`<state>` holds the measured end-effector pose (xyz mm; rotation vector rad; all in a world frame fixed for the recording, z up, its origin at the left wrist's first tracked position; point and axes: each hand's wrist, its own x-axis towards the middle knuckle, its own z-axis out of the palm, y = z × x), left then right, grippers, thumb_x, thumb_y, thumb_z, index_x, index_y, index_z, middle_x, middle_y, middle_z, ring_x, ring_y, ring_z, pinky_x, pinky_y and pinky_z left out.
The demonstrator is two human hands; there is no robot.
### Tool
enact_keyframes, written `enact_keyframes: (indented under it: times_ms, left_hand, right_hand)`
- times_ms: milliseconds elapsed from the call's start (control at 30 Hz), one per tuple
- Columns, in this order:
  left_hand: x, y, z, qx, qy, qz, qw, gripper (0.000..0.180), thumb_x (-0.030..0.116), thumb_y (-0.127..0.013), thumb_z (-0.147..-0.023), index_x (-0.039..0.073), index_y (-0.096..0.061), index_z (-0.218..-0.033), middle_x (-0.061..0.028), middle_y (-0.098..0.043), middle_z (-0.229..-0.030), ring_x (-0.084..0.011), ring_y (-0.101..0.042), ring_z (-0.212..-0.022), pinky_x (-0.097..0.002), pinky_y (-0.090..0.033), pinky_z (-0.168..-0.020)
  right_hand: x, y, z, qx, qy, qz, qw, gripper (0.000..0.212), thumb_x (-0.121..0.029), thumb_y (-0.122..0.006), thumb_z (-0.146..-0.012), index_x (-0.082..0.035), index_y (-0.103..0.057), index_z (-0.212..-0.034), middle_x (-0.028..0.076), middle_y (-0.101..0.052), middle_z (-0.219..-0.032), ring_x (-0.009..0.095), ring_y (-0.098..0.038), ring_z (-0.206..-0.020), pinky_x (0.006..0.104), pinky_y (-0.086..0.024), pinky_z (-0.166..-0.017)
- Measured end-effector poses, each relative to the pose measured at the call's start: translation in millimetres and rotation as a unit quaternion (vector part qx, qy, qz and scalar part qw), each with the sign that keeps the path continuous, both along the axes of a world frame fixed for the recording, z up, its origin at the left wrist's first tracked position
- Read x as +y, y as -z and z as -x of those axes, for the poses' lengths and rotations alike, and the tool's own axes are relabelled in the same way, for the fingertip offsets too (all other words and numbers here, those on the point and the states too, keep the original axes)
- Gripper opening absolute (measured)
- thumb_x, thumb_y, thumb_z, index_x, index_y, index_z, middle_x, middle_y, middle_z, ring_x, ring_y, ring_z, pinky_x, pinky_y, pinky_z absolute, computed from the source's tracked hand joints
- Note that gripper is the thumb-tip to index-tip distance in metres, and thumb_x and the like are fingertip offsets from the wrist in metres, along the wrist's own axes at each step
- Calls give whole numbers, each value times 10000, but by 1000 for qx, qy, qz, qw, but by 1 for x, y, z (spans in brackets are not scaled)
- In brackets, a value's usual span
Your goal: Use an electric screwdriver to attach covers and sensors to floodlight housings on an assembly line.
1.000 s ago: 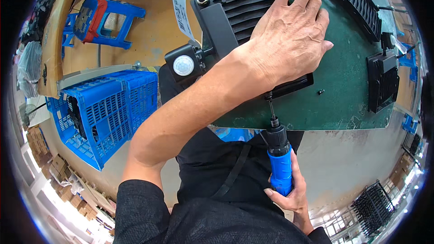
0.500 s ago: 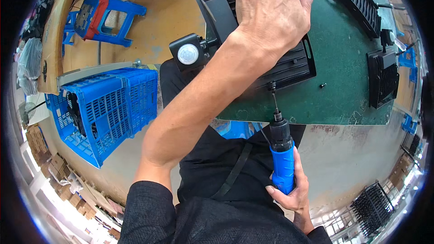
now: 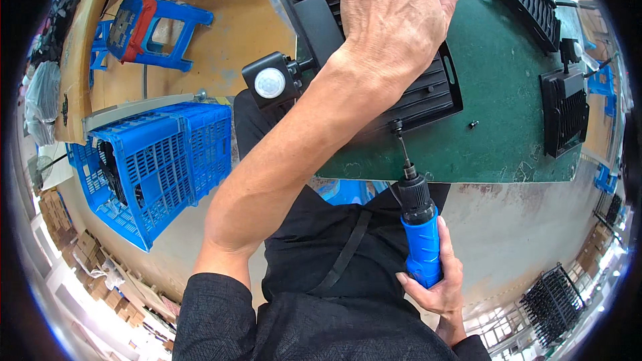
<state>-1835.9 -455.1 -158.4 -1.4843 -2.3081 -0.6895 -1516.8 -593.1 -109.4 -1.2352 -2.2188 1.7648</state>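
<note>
My left hand (image 3: 391, 17) lies spread over a black finned floodlight (image 3: 428, 97), its fingertips cut off by the upper edge. A black motion sensor (image 3: 270, 83) with a round white lens sticks out from the floodlight's left side. Low on the right, my right hand (image 3: 438, 287) is wrapped round a blue and black electric screwdriver (image 3: 422, 244). Its bit points away from me, and a small dark piece (image 3: 396, 125) sits at the tip by the floodlight's near edge. Whether that piece touches the housing I cannot tell. A small screw (image 3: 473, 124) lies on the green table.
More black floodlights (image 3: 565, 110) (image 3: 518, 0) rest along the right of the green table (image 3: 508, 154). To my left stands a blue plastic crate (image 3: 167, 160) with dark things inside. Beyond it is a blue stool (image 3: 157, 30) with a red band. Black racks (image 3: 552, 301) stand at lower right.
The floodlight, sensor and my left hand have shifted slightly left. The screwdriver's handle has moved a little right and its tip a little left, so it leans more.
</note>
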Motion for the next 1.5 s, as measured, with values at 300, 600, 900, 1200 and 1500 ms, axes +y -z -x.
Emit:
enact_keyframes:
  times_ms: [300,600,900,1200,1500]
  left_hand:
    - [-3,-5,-3,17,-9,9,1000,486,426,-605,-980,-40,-638,-1112,-160,-605,-1040,-312,-540,-1039,-482,-395,-968]
    - [-5,-8,-4,19,-19,-7,1000,513,396,-604,-971,-55,-648,-1212,-158,-610,-1042,-305,-547,-1037,-471,-409,-968]
    - [0,-7,-8,17,-18,-15,1000,485,377,-594,-968,-47,-650,-1198,-149,-611,-1033,-299,-550,-1031,-468,-403,-973]
    - [-6,-10,-10,8,-46,37,998,506,382,-580,-973,-48,-639,-1232,-149,-623,-1059,-302,-549,-1052,-485,-397,-986]
    - [-2,-4,-11,27,-23,-12,999,465,351,-596,-962,-41,-651,-1205,-156,-620,-1044,-310,-556,-1040,-476,-412,-974]
  right_hand:
    - [3,-14,5,-116,-76,-258,956,990,-46,-861,-725,-21,-358,-1577,236,-697,-1086,387,-732,-818,415,-603,-687]
    - [-5,-6,4,5,56,93,994,1020,-48,-845,-761,2,-287,-1613,184,-727,-1133,218,-732,-929,329,-562,-860]
    - [-27,-30,24,29,218,313,924,1075,-1,-860,-767,14,-221,-1631,160,-589,-1360,162,-634,-1064,320,-529,-904]
    - [45,-88,14,-108,-74,38,991,962,-54,-842,-769,5,-344,-1590,227,-714,-1159,256,-744,-962,344,-571,-875]
    - [-43,31,22,84,20,-99,991,1098,-14,-837,-758,27,-174,-1633,90,-697,-971,126,-633,-699,291,-532,-667]
